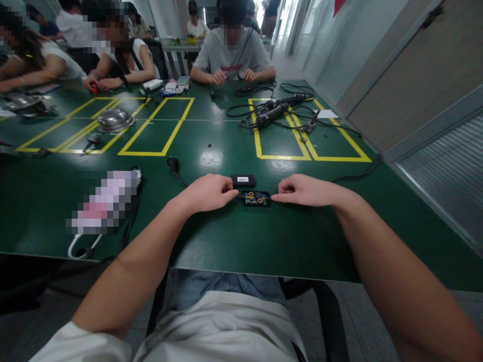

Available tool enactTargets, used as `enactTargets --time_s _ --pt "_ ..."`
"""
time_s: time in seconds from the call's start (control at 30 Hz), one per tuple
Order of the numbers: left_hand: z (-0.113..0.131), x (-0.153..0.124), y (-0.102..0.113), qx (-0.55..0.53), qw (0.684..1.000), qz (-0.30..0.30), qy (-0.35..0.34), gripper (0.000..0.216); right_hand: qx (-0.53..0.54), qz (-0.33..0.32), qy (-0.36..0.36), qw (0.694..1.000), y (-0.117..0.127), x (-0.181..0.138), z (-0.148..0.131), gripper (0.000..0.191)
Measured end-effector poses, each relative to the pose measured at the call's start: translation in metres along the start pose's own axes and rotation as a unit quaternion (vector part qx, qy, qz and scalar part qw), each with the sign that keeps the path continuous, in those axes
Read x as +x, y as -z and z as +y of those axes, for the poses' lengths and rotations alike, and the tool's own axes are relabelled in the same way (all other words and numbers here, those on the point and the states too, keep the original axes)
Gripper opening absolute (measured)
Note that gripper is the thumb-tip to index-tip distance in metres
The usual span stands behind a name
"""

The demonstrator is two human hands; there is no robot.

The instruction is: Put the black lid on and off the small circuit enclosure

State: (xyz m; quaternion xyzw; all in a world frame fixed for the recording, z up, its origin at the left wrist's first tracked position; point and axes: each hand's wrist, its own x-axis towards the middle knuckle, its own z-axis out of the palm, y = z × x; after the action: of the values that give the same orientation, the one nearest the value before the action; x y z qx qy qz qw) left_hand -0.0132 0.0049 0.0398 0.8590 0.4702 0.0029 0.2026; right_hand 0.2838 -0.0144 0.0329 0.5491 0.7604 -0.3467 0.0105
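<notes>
Head cam: open black plastic electronics unit [256,199] betw. my L hand [210,192] & R hand [309,190], fingertips curled in at its ends; can't tell if gripping. White-labelled ribbed black cover [243,180] just beyond L fingertips. Step prob. adjusting ends; next needs light, steady touch.

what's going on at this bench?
Two bare hands are at an open black electronics case with its circuit board exposed. The left hand has its fingertips at the left end, the right hand at the right; the exact grip is too small to tell. A ribbed black cover with a white label lies just beyond the case, on the green table.
</notes>
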Motion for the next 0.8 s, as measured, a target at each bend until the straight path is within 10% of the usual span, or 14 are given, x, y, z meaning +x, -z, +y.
enactTargets --time_s 0.8 --pt "-0.011 0.006 -0.01 -0.012 0.998 0.039 -0.039 0.023 0.017 0.01 0.005 1.0 -0.001 0.0 -0.003 0.066"
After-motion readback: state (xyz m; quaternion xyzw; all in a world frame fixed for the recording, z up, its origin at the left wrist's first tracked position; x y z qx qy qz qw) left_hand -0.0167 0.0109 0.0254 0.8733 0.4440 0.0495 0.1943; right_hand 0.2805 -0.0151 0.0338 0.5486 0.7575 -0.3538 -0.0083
